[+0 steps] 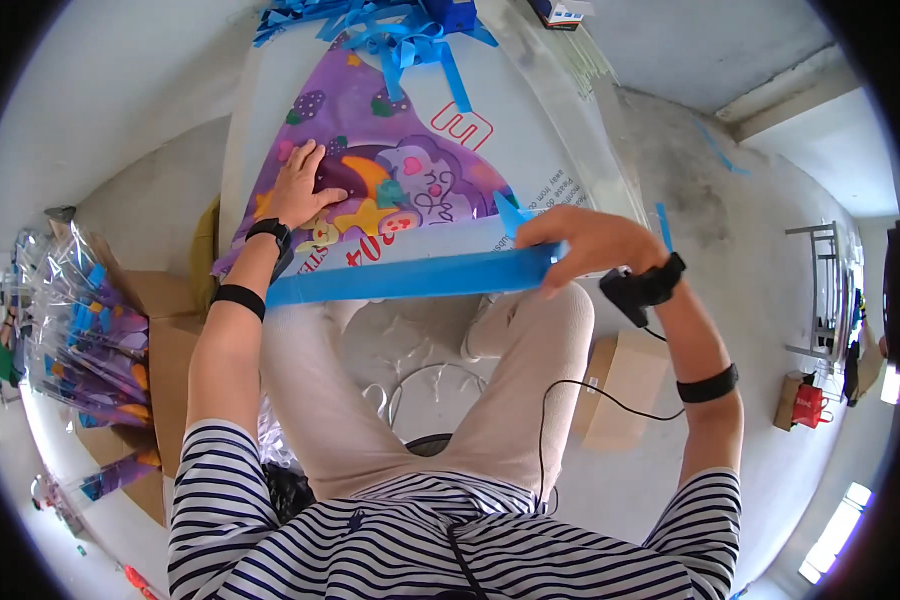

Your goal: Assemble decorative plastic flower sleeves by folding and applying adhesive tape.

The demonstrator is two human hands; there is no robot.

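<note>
A purple triangular sheet (410,185) with cartoon prints, shaped like a kite sail, lies on a white printed board (515,120) in front of me. My left hand (305,190) rests on its left part, fingers spread and holding nothing. A wide, flat blue strip (410,275) stretches across the near edge of the board, above my knees. My right hand (600,245) is closed on the strip's right end. The strip's left end passes out of sight by my left forearm. A small blue tip shows at the sheet's right corner, beside my right fingers.
Tangled blue ribbons (400,45) lie at the board's far end, next to a dark blue box (450,12). Clear plastic film (580,130) runs along the right side. On the left, a cardboard box (165,350) stands by clear-wrapped purple packs (100,340). A cable (620,400) hangs from my right wrist.
</note>
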